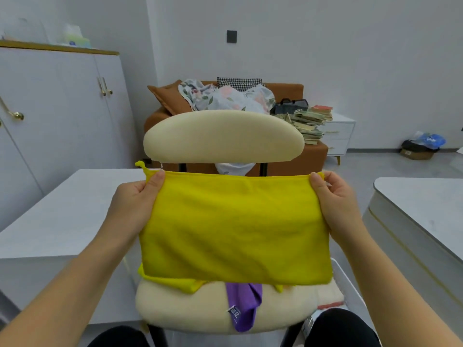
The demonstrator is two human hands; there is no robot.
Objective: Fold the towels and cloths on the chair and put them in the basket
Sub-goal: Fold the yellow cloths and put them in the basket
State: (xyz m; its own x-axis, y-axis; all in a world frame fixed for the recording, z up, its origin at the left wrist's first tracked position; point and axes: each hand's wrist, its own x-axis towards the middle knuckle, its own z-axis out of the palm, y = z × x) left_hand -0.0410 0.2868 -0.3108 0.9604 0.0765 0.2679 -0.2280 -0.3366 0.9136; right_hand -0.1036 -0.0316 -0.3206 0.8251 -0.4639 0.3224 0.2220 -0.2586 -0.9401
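I hold a yellow cloth (233,226) stretched flat above the cream chair (223,136). My left hand (136,201) pinches its top left corner, and my right hand (335,199) pinches its top right corner. The cloth looks folded double, with its lower edge hanging over the seat (190,309). Under it on the seat lie another yellow cloth (180,284) and a purple cloth (244,306) with a white tag. A white basket (348,284) stands at the chair's right side, with a folded light cloth (328,294) in it, mostly hidden.
A white table (62,216) stands to the left of the chair and another white surface (421,211) to the right. Behind the chair are a brown sofa (310,154) piled with laundry and a stack of books (310,121). White cabinets (62,116) line the left wall.
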